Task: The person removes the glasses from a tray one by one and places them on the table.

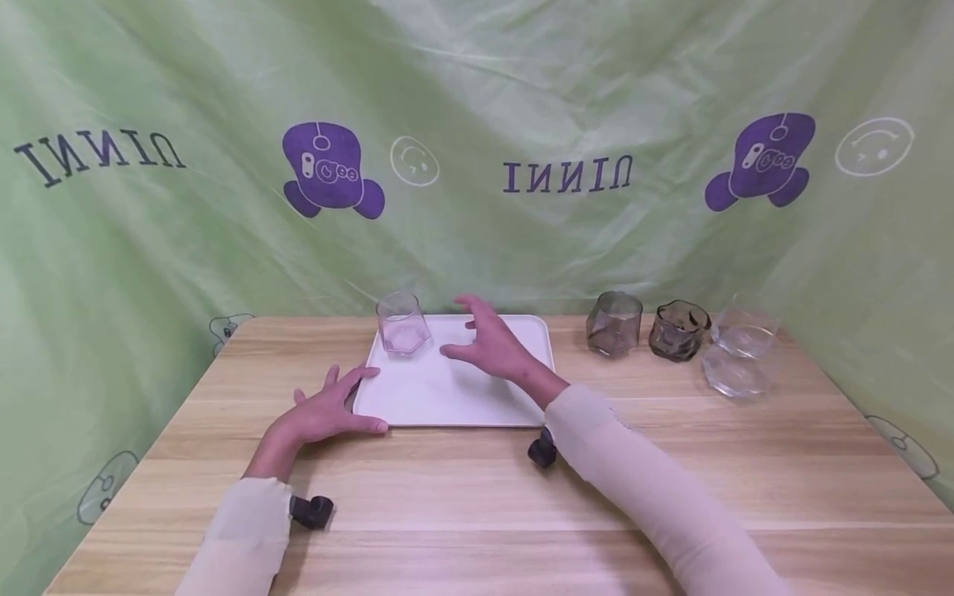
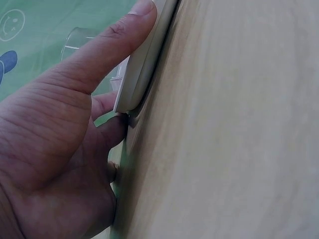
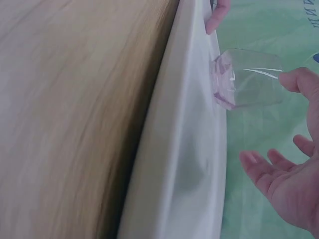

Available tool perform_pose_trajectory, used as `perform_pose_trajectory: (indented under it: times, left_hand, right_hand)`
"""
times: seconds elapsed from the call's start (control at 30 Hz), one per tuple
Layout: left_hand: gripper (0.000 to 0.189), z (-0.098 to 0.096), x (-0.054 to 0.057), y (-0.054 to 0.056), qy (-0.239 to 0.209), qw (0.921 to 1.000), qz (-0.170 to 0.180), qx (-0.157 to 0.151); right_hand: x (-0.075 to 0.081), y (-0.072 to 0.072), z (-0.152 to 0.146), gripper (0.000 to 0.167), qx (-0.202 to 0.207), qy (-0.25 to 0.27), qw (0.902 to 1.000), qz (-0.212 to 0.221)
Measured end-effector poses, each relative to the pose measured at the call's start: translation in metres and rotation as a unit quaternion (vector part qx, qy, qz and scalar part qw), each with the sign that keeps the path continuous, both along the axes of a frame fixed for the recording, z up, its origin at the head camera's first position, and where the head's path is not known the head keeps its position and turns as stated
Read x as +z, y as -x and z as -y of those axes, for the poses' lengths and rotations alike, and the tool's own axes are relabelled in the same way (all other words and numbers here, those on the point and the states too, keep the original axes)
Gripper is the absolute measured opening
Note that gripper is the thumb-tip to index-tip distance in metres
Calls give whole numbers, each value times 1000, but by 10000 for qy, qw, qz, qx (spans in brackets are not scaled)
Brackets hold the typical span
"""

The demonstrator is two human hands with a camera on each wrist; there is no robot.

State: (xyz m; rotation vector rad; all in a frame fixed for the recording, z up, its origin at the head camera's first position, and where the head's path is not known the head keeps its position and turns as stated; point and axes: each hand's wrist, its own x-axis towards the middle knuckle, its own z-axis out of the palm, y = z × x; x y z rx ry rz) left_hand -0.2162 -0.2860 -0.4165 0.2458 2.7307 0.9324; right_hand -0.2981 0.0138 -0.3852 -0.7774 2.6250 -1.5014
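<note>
A white rectangular tray lies near the back of the table. On its back-left corner stands a clear, faintly pink glass tumbler with an angular base. My left hand holds the tray's front-left corner, thumb along the front edge and forefinger on the left rim. In the left wrist view the thumb lies against the tray's rim. Over the tray, my right hand has its fingers spread, holding nothing. The right wrist view shows its thumb near the tumbler; whether they touch I cannot tell.
Right of the tray stand a grey-tinted tumbler and a dark wavy-sided glass. Further right are clear glasses, overlapping in view. A green printed curtain hangs behind the wooden table.
</note>
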Motion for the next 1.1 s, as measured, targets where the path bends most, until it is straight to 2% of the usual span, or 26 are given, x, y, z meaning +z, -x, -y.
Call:
perform_pose_trajectory:
  times: [0.3, 0.53, 0.87, 1.1]
  left_hand:
    - [106, 2, 1, 0, 30, 10000, 37, -12]
    - [105, 2, 5, -2, 95, 9999, -22, -34]
    - [106, 2, 3, -2, 127, 9999, -2, -37]
    - [106, 1, 2, -1, 103, 9999, 7, -34]
  right_hand:
    - [-6, 6, 27, 87, 47, 164, 9992, 351]
    - [-11, 12, 44, 98, 42, -12, 9995, 299]
    - [-13, 13, 60, 93, -118, -354, 9991, 225]
    - [-15, 16, 71, 100, -26, -167, 9998, 133]
